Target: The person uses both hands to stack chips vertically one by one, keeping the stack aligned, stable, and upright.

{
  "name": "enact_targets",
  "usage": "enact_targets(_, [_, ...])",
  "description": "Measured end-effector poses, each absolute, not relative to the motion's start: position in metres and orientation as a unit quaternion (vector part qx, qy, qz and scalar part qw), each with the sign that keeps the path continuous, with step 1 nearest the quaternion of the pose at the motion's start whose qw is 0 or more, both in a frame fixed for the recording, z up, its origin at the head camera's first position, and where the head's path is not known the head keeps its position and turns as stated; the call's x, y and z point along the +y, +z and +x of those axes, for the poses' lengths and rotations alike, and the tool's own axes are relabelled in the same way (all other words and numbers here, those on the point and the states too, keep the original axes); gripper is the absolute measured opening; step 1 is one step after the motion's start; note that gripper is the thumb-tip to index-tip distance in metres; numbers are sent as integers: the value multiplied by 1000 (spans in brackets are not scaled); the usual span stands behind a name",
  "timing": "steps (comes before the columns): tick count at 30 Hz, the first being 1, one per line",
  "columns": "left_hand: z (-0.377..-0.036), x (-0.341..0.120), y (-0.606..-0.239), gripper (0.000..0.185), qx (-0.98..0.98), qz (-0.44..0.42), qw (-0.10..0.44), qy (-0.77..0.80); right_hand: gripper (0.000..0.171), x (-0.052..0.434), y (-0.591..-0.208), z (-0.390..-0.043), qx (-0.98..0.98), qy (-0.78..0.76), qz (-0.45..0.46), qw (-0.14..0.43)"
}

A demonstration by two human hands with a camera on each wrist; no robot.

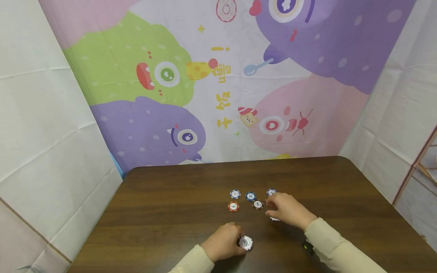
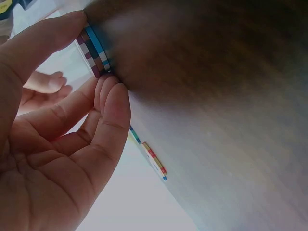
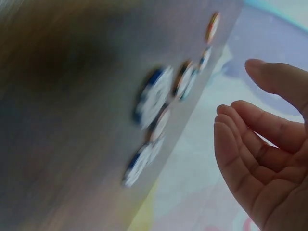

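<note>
Five chips flat on table, small stack in left grip.

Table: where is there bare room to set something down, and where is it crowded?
Bare wood runs along the table's left side, beside the left hand gripping a chip stack, and across the back strip behind the chips. The far right is bare too. It is crowded mid-table, around the right hand.

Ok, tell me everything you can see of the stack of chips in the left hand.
The stack of chips is a short pile of round poker chips, plastic by the look. Its top face is white with a dark striped rim. The edges show blue, white and maroon blocks. The left hand pinches it between thumb and fingertips on the brown table.
</note>
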State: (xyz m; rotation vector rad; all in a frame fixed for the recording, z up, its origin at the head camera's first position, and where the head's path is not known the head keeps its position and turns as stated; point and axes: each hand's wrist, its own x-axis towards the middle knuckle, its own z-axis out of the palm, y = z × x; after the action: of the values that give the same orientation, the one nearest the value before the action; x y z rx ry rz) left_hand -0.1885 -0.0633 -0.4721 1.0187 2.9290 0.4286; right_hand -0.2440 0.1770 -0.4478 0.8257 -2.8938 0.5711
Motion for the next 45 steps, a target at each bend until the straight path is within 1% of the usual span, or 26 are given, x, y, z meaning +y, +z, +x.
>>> enact_targets(5, [-188,-63,-472,26,935,328,4,135,18,189,-456,-251,-952,185,243,12])
enact_targets(7, [-188,-63,-472,26,935,327,6,135,20,192,-459,-253,-954,184,238,3])
enact_targets(11, [-189,-63,-472,25,936,326,5,134,29,194,-465,-254,-955,163,248,8])
enact_targets(18, [-189,-63,-472,25,937,323,5,133,29,194,-469,-253,-958,151,243,2])
enact_targets(25, [-188,-64,-472,25,937,322,8,134,34,192,-469,-254,-961,146,233,-4])
enact_targets(33, [-188,-63,-472,24,938,320,15,135,31,192,-468,-254,-963,153,224,-10])
enact_targets(37, [-189,-64,-471,24,936,326,9,136,27,190,-468,-255,-963,151,221,-7])
enact_targets(40, [-188,-64,-471,24,935,329,4,134,28,187,-467,-254,-963,151,222,-3])
enact_targets(45, [-188,-64,-472,24,936,327,4,133,30,179,-465,-248,-953,168,251,-3])
